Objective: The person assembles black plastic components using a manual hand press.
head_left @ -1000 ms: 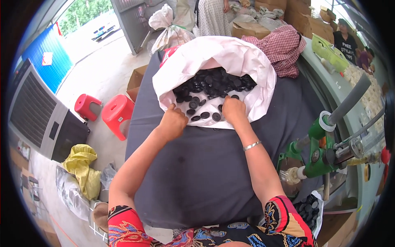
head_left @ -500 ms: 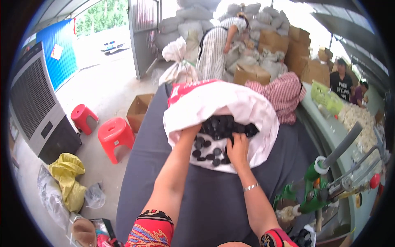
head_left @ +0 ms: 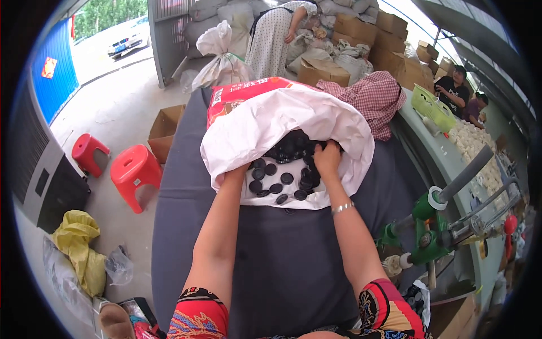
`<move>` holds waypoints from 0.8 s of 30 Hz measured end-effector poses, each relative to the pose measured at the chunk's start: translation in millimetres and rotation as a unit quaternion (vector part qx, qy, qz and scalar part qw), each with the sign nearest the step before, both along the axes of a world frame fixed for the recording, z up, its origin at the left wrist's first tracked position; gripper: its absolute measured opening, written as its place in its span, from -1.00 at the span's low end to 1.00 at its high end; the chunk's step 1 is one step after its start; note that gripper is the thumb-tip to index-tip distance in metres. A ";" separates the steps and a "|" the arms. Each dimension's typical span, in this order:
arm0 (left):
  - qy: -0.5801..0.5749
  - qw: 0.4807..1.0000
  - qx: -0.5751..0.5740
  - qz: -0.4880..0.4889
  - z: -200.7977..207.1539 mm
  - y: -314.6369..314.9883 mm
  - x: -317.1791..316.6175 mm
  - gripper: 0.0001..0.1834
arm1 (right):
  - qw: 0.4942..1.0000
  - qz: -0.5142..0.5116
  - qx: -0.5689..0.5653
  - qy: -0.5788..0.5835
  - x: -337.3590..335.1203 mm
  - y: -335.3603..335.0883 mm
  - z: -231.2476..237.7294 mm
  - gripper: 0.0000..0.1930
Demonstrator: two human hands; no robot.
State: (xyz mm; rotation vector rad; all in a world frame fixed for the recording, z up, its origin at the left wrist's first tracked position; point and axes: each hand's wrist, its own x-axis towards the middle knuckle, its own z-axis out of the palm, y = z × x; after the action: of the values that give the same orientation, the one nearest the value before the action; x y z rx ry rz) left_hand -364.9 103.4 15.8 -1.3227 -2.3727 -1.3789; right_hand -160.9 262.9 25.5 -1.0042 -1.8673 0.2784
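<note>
A large white sack point(head_left: 276, 113) with a red printed side lies on the dark cloth-covered table, its mouth towards me. Inside is a heap of black round pieces point(head_left: 291, 146), like small caps or discs. Several loose discs point(head_left: 276, 188) lie nearer, on the sack's lower lip, and one sits at its edge. My left hand point(head_left: 239, 170) reaches under the sack's left fold, so its fingers are hidden. At the heap's right side is my right hand point(head_left: 327, 161), its thumb and fingers apart against the black pieces, with fingertips partly out of sight.
A red checked cloth point(head_left: 375, 104) lies behind the sack. To the right stand a green hand-press tool point(head_left: 426, 226) and a bench with a green basket point(head_left: 432, 107). Red stools point(head_left: 135, 172) and a cardboard box point(head_left: 165, 129) stand left. Other people are farther back.
My right hand has moved deeper into the sack's mouth at the heap's right side. More loose discs are spread over the lower lip. The whole view has shifted.
</note>
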 end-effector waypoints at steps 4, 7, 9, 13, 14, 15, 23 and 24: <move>0.031 0.999 0.019 0.015 -20.8 27.8 2.4 -0.33 | 0.977 -0.082 -0.107 -0.168 -7.2 41.4 14.1 -0.57; 0.054 0.997 0.021 0.041 -43.3 23.6 -10.5 -0.31 | 0.980 -0.036 -0.113 -0.157 -16.2 36.4 1.5 -0.47; 0.051 0.998 -0.004 0.030 -56.4 29.4 -25.7 -0.20 | 0.998 -0.010 -0.017 -0.066 -27.1 31.5 -12.7 -0.37; 0.013 0.998 -0.060 0.006 -29.5 38.4 -0.6 -0.10 | 0.977 0.113 -0.139 -0.118 -35.1 14.1 -2.4 -0.29; 0.014 0.998 -0.062 0.009 -28.1 37.7 -2.7 -0.10 | 0.976 0.117 -0.140 -0.117 -43.2 5.5 -4.5 -0.29; 0.000 0.999 -0.033 -0.018 -26.2 36.6 -5.0 -0.10 | 0.978 0.137 -0.130 -0.090 -49.9 -3.8 -6.5 -0.28; -0.265 0.953 0.020 -0.142 6.0 10.9 37.2 -0.21 | 0.902 0.314 -0.288 0.073 -24.2 -25.6 -11.9 -0.45; -0.303 0.937 -0.002 -0.172 13.3 3.0 43.6 -0.27 | 0.901 0.316 -0.287 0.073 -18.2 -34.7 -7.9 -0.45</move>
State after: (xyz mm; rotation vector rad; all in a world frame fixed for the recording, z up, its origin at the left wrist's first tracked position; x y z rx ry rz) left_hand -321.3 106.3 29.0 -1.5434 -2.5667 -2.1523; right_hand -179.1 228.1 17.6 -0.6756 -1.9637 1.3159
